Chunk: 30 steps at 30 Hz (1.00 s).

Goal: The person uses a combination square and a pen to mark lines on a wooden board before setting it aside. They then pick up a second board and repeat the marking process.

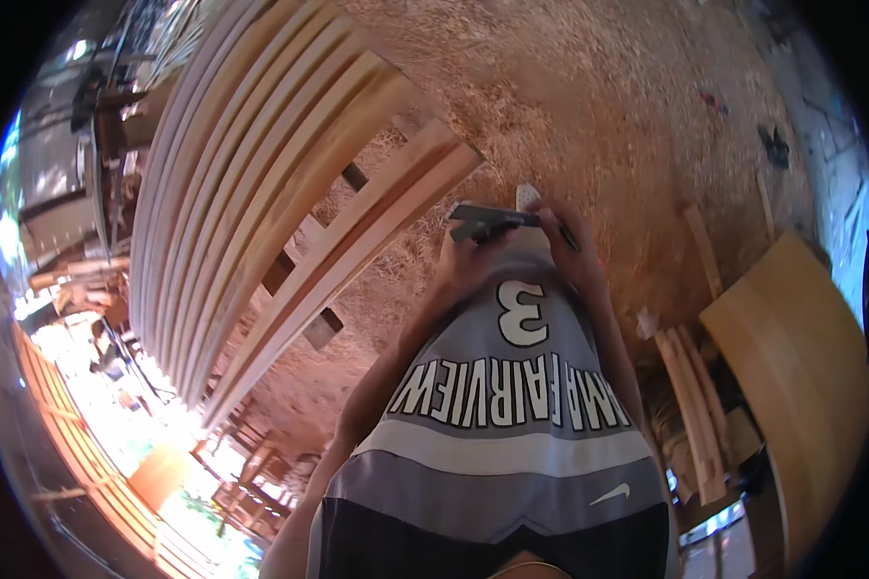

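Note:
In front of my body, both my hands come together around a dark, elongated tool [497, 214] with a flat, straight upper edge. Its exact kind is too small to make out. My left hand [468, 259] is closed under its left part. Closed at its right end is my right hand [562, 241], with a dark tip showing beyond the fingers. Just left of my hands ends a pair of reddish wooden beams [386, 207], apart from the tool. A light shoe [526, 196] shows behind the hands.
Several long planks [261, 164] lie side by side at the left on cross supports [278, 274]. Wood shavings cover the floor [589, 87]. A wide curved board [792, 386] and short wooden pieces [690, 405] stand at the right. Small dark items [772, 147] lie farther off.

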Tool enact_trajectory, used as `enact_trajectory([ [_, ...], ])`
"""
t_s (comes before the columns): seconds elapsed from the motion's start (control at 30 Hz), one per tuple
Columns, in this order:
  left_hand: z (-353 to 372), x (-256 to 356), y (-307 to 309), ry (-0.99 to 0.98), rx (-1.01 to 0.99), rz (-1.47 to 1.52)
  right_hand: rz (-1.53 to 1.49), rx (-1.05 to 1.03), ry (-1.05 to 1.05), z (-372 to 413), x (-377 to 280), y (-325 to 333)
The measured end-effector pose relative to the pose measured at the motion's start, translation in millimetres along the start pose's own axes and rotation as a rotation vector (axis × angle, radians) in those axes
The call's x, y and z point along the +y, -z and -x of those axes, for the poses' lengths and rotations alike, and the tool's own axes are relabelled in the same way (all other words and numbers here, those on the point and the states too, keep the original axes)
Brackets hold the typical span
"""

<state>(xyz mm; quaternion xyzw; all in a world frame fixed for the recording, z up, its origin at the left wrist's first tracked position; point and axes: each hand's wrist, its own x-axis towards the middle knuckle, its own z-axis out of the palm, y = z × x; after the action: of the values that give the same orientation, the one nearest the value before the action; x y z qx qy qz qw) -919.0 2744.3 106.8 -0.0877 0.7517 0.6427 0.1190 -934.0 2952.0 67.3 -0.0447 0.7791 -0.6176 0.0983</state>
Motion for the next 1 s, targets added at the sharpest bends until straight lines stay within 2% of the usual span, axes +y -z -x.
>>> enact_trajectory([
  [0.03,0.6,-2.1,-0.8,-0.04,-0.058,0.036,-0.107,-0.037,-0.116,-2.0,4.2,2.7],
  [0.07,0.9,-4.4,2.2,-0.053,-0.021,0.051,-0.208,-0.076,-0.235,-5.7,8.8,5.8],
  [0.1,2.3,-5.5,9.8,0.048,-0.139,-0.118,-0.19,-0.11,-0.216,-10.5,8.2,7.8],
  [0.13,4.1,-4.2,15.2,0.156,-0.257,-0.286,-0.141,-0.049,-0.19,-16.1,6.4,9.8],
  [0.17,9.1,-3.1,16.2,0.151,-0.224,-0.269,-0.095,0.014,-0.164,-23.7,6.1,12.1],
  [0.23,23.2,11.1,16.4,-0.289,-0.003,-0.378,-0.03,-0.034,-0.13,-47.2,2.6,18.6],
  [0.27,30.0,16.6,22.8,-0.283,0.019,-0.364,0.023,-0.053,-0.116,-59.9,-1.7,18.3],
  [0.3,38.1,21.6,30.8,-0.192,0.009,-0.256,0.037,-0.071,-0.114,-72.8,-11.5,14.2],
  [0.33,45.5,26.7,39.4,-0.103,-0.004,-0.145,0.059,-0.083,-0.037,-88.5,-25.6,6.6],
  [0.4,53.7,33.5,55.6,-0.069,0.034,-0.078,0.093,-0.107,0.049,-123.4,-43.0,-11.1],
  [0.47,58.5,31.5,62.5,-0.044,0.058,-0.019,0.276,-0.196,0.314,-151.6,-45.6,-19.5],
  [0.5,59.9,30.7,70.9,-0.015,0.046,0.026,0.288,-0.201,0.316,-167.3,-48.9,-25.8],
  [0.57,65.0,32.1,82.0,0.009,0.031,0.083,0.395,-0.5,0.42,-188.7,-54.6,-31.2],
  [0.6,67.5,33.7,86.8,-0.034,0.031,0.029,0.409,-0.503,0.419,-191.4,-55.6,-32.7],
  [0.67,70.2,30.5,91.8,-0.088,0.039,-0.012,0.643,-0.726,0.441,-197.5,-54.2,-34.4],
  [0.7,71.8,28.0,88.3,-0.09,0.054,-0.006,0.657,-0.734,0.449,-198.6,-56.0,-31.0],
  [0.77,72.9,21.0,82.4,-0.076,0.102,0.024,0.887,-0.874,0.532,-199.4,-56.0,-31.7],
  [0.87,69.2,26.6,89.4,0.048,0.097,0.084,0.846,-0.995,0.523,-206.0,-60.7,-25.8],
  [1.0,65.8,47.1,89.8,-0.011,0.119,0.055,0.87,-1.14,0.539,-211.0,-71.4,-31.4],
])
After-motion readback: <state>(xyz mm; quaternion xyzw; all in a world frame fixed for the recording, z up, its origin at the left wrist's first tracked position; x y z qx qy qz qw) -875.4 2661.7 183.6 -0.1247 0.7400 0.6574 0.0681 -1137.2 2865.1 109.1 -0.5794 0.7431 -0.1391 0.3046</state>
